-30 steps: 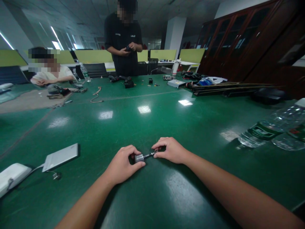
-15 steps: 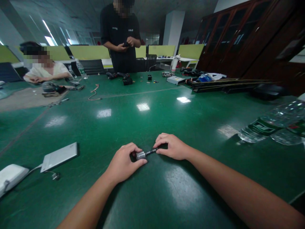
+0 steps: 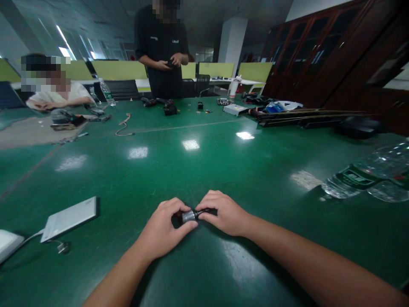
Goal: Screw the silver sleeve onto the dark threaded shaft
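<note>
Here, my left hand [image 3: 159, 230] has thumb and forefinger clamped around a silver cylinder [image 3: 189, 216], on or just over the green table [image 3: 153, 170], I cannot tell which. At its right end, close to my left fingertips, my right hand [image 3: 228, 215] pinches a thin dark shaft [image 3: 203, 210] between thumb and fingers. Well left of my fingers lies a flat grey case [image 3: 68, 219], a small metal piece [image 3: 63, 247] near its closer edge; far to their right is a clear bottle [image 3: 354, 175] with a green label.
</note>
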`<action>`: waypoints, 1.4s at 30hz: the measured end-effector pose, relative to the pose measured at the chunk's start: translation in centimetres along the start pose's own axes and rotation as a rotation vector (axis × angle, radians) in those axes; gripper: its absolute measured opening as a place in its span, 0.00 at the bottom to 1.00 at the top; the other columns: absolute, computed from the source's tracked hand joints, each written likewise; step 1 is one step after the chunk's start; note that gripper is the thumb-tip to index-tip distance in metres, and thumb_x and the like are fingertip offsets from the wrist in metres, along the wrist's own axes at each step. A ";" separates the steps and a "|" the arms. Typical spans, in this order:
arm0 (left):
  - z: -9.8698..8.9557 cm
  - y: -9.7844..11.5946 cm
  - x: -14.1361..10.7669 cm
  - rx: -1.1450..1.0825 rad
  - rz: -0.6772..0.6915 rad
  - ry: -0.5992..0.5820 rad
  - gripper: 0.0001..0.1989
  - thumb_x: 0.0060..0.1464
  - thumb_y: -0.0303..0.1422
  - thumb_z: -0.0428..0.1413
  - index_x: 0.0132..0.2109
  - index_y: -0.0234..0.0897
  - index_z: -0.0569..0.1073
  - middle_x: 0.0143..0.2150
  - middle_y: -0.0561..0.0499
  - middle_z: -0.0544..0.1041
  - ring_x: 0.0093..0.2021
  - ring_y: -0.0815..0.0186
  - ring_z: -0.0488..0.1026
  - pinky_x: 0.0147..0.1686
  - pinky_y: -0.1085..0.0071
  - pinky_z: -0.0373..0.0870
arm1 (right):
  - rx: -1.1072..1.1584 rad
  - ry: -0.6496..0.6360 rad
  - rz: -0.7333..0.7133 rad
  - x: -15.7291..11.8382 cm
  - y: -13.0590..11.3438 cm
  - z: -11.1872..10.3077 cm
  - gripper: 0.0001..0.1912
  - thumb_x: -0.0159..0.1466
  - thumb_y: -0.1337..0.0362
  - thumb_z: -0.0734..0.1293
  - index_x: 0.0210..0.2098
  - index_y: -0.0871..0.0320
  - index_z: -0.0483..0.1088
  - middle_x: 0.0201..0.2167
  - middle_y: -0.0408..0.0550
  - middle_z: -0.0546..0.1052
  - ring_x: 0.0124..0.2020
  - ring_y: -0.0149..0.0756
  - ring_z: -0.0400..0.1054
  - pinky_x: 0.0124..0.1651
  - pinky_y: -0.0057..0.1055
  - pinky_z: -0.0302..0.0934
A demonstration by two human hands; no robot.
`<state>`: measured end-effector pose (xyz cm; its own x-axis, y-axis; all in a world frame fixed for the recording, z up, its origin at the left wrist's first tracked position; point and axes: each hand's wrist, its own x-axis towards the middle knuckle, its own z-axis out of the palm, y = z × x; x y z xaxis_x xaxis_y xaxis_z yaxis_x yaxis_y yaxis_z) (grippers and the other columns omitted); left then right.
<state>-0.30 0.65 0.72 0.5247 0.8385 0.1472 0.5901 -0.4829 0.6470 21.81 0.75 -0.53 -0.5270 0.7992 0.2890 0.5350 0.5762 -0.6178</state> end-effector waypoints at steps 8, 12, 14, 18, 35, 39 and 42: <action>0.0 0.1 0.0 0.025 -0.006 0.009 0.09 0.51 0.33 0.62 0.41 0.40 0.74 0.39 0.50 0.77 0.41 0.59 0.73 0.44 0.62 0.67 | -0.042 -0.020 -0.032 -0.3 0.0 0.2 0.09 0.64 0.65 0.68 0.44 0.55 0.76 0.38 0.47 0.80 0.43 0.37 0.70 0.49 0.38 0.57; 0.1 0.0 -0.1 0.017 -0.012 0.002 0.09 0.50 0.32 0.63 0.40 0.40 0.74 0.39 0.51 0.77 0.42 0.58 0.73 0.46 0.61 0.67 | -0.026 -0.036 -0.031 -0.5 -0.1 0.1 0.11 0.62 0.66 0.70 0.45 0.54 0.76 0.38 0.47 0.79 0.43 0.38 0.70 0.50 0.38 0.57; 0.1 0.0 -0.1 0.015 -0.010 0.000 0.08 0.51 0.32 0.63 0.39 0.39 0.74 0.39 0.50 0.77 0.42 0.58 0.73 0.46 0.61 0.67 | -0.017 -0.040 -0.030 -0.5 -0.2 0.1 0.12 0.61 0.65 0.71 0.45 0.54 0.76 0.38 0.47 0.79 0.42 0.38 0.70 0.50 0.38 0.57; 0.2 0.1 0.0 0.016 -0.004 0.011 0.08 0.52 0.34 0.63 0.39 0.39 0.74 0.39 0.49 0.78 0.43 0.57 0.73 0.47 0.60 0.67 | -0.007 -0.033 -0.036 -0.6 -0.1 0.1 0.09 0.61 0.66 0.71 0.43 0.55 0.76 0.37 0.46 0.79 0.42 0.37 0.70 0.50 0.38 0.57; 0.2 0.3 0.0 0.005 -0.034 0.012 0.07 0.53 0.34 0.62 0.37 0.37 0.75 0.36 0.51 0.76 0.40 0.60 0.73 0.43 0.63 0.66 | -0.002 -0.037 -0.047 -0.7 0.2 -0.4 0.09 0.62 0.68 0.70 0.43 0.56 0.77 0.37 0.47 0.79 0.41 0.37 0.70 0.48 0.37 0.59; 0.1 0.3 0.1 0.002 -0.031 0.007 0.07 0.53 0.35 0.62 0.38 0.37 0.75 0.37 0.50 0.76 0.40 0.60 0.73 0.44 0.63 0.66 | 0.008 -0.041 -0.046 -0.7 0.1 -0.5 0.10 0.61 0.69 0.70 0.43 0.57 0.77 0.37 0.47 0.79 0.41 0.38 0.69 0.48 0.37 0.59; 0.1 0.3 0.0 0.003 -0.033 0.004 0.07 0.53 0.35 0.62 0.38 0.37 0.74 0.37 0.50 0.76 0.40 0.60 0.72 0.44 0.63 0.66 | 0.017 -0.040 -0.045 -0.7 0.2 -0.5 0.09 0.61 0.69 0.70 0.42 0.57 0.77 0.37 0.47 0.79 0.41 0.37 0.70 0.47 0.37 0.60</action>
<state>-0.02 0.47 0.85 0.5023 0.8550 0.1289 0.6087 -0.4555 0.6496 22.61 0.38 -0.52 -0.5763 0.7649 0.2877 0.4989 0.6082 -0.6174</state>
